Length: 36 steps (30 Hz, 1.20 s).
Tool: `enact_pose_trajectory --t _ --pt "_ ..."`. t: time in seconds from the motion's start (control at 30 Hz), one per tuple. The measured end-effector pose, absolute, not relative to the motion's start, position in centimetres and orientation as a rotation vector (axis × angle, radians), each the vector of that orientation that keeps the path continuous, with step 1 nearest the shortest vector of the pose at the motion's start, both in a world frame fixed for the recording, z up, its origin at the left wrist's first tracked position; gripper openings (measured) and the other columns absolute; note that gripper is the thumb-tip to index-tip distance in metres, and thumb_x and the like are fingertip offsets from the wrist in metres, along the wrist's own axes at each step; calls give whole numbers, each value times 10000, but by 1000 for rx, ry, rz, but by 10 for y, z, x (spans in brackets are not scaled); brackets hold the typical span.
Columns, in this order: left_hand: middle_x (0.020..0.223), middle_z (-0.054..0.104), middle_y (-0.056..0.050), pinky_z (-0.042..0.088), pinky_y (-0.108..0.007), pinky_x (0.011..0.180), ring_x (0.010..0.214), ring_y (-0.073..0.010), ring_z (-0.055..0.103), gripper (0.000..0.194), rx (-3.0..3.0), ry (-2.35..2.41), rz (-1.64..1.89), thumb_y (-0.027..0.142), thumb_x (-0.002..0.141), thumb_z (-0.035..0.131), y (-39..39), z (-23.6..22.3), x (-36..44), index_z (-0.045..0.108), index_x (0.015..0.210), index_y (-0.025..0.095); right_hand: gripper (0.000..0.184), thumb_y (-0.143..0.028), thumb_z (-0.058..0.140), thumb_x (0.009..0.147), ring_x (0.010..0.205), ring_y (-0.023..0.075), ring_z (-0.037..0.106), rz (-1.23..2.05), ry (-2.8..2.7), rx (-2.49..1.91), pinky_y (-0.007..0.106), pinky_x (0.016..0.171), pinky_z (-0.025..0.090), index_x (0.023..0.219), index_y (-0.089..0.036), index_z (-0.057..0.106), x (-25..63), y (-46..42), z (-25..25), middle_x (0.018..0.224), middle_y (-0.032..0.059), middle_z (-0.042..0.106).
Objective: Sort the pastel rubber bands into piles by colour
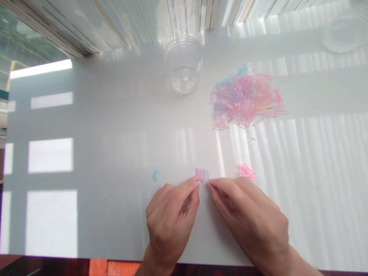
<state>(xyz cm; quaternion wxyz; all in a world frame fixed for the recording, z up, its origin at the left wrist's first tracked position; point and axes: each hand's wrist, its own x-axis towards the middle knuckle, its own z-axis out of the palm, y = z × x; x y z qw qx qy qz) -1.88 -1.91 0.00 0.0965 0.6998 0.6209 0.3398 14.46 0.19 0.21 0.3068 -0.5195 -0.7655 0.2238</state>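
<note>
The left hand (169,226) and right hand (250,218) sit palm-down above the worktop (100,237) near its front edge, curled fingertips (197,181) angled inward, almost meeting.

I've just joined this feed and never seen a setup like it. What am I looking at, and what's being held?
There's no machine here: this is one view from a camera worn on a person's head, looking down at their own bare hands. The left hand and right hand meet at a small lilac bunch of rubber bands, though whether they grip it is hard to tell. On the white table lie a big pastel heap of bands, a small pink pile and a small blue one. Behind them stand a clear jar and, further right, a clear lid.
</note>
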Motion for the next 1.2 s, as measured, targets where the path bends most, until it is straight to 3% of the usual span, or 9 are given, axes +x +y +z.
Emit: enact_pose_trajectory --t 0.13,1.2 --pt "831 774 -21 502 -272 602 632 -117 609 287 2087 1800 1026 -23 837 749 -20 -1 -20 722 1072 139 178 -81 574 1001 705 138 612 629 -2029 -1328 279 708 501 1129 -187 638 146 0 2 861 9 716" --pt "953 819 -54 513 -296 614 643 -142 629 300 2158 1716 1005 -1 851 740 -19 -4 -20 706 1104 157 226 -43 580 981 756 143 625 684 -2033 -1305 284 717 514 1153 -177 641 146 1 -1 916 19 729"
